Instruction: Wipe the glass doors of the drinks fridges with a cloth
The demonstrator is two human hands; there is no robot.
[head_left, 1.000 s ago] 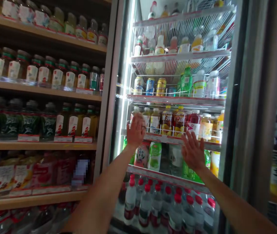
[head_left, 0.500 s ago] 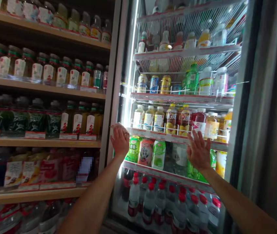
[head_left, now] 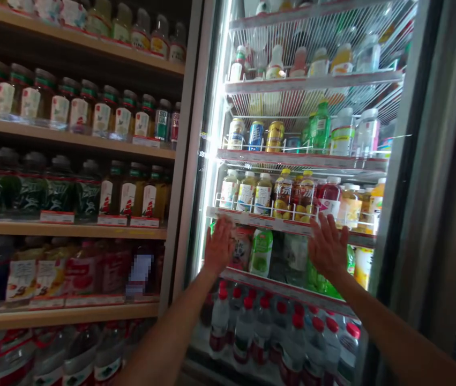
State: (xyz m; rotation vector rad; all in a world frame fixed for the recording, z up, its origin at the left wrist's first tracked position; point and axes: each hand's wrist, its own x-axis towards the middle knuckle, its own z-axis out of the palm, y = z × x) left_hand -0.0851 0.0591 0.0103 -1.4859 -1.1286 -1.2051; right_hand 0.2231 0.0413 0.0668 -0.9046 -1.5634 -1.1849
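My left hand (head_left: 218, 245) is raised flat with fingers stretched out against the glass door (head_left: 292, 134) of a lit drinks cooler, in front of a pink-labelled bottle (head_left: 242, 248). My right hand (head_left: 328, 247) is also spread flat on the glass, further right, over green bottles (head_left: 316, 281). Neither hand holds anything. Behind the glass, a shelf rail (head_left: 288, 225) carries tea and juice bottles just above my fingertips.
Wooden shelves (head_left: 70, 140) of bottled drinks fill the left side, beside the cooler's grey frame (head_left: 185, 161). Red-capped water bottles (head_left: 276, 332) stand at the cooler's bottom. A second cooler door frame (head_left: 432, 177) rises at the right.
My left hand slid from the cooler's left frame edge rightward onto the glass. My right hand stayed nearly in place. The view shifted slightly left and down.
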